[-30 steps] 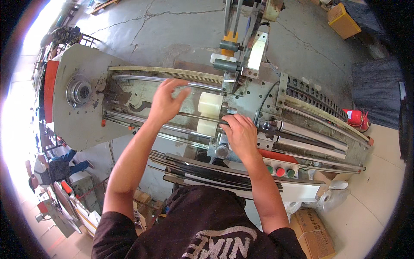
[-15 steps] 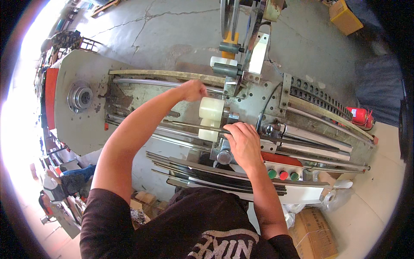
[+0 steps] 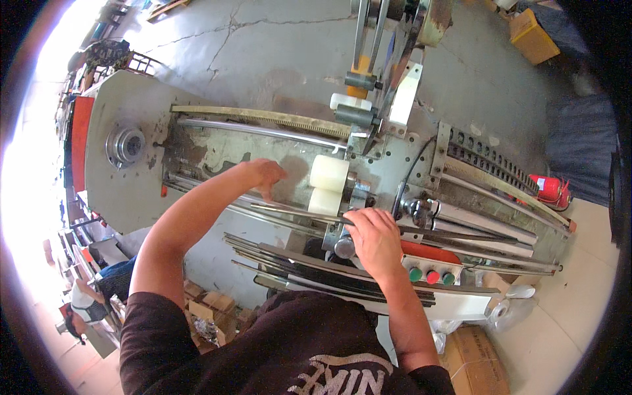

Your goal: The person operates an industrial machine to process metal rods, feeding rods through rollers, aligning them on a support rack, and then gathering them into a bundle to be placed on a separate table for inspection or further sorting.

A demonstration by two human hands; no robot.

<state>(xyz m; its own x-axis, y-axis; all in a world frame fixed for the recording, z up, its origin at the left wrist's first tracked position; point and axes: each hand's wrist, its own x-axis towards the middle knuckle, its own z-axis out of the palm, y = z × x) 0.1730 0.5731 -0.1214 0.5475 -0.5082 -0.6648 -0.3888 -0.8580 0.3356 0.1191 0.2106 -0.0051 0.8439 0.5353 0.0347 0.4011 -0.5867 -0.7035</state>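
Note:
In my right hand (image 3: 375, 238) is a long, thin dark metal strip (image 3: 299, 211), gripped near its middle with the fingers wrapped over it. Its left end reaches out past two cream-white rollers (image 3: 329, 172), stacked one in front of the other, and its right part runs over the machine's rails. My left hand (image 3: 265, 176) hangs over the machine bed left of the rollers, thumb and fingers apart, touching nothing that I can see. Close in front of my body lies a bundle of similar strips (image 3: 316, 264).
A red control box with green and red buttons (image 3: 432, 277) sits right of my right wrist. Upright machine arms (image 3: 372, 39) rise beyond the rollers. A round metal chuck (image 3: 125, 146) is on the left end plate. Right: fire extinguisher (image 3: 552, 191); below: cardboard box (image 3: 475, 361).
My left hand has moved from behind the rollers toward me and to the left, and its fingers have opened. The right hand still holds the strip in nearly the same place.

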